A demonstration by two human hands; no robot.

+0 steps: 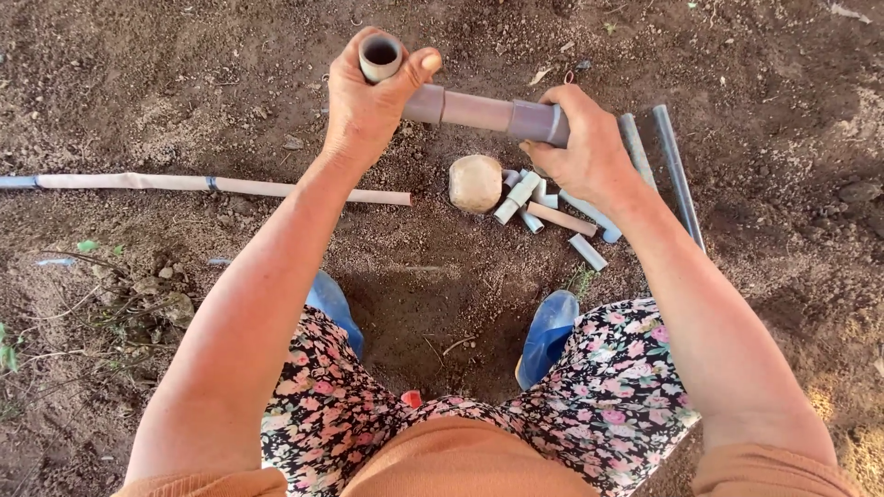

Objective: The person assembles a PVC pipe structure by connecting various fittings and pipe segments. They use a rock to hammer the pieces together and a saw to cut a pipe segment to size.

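A short grey pipe piece (479,110) is held in the air above bare soil, its long axis running nearly level from left to right, sloping slightly down toward the right. An elbow fitting (380,57) sits on its left end, open mouth facing up. The left hand (368,106) is wrapped around that elbow end, thumb over the top. The right hand (582,152) clasps the other end, where a darker sleeve (537,121) sits, so each hand has one end. Below them on the ground lie a round stone (475,182), a heap of cut pipe bits (543,207), two long grey pipes (672,166) to the right, and a long pale pipe (212,184) to the left.
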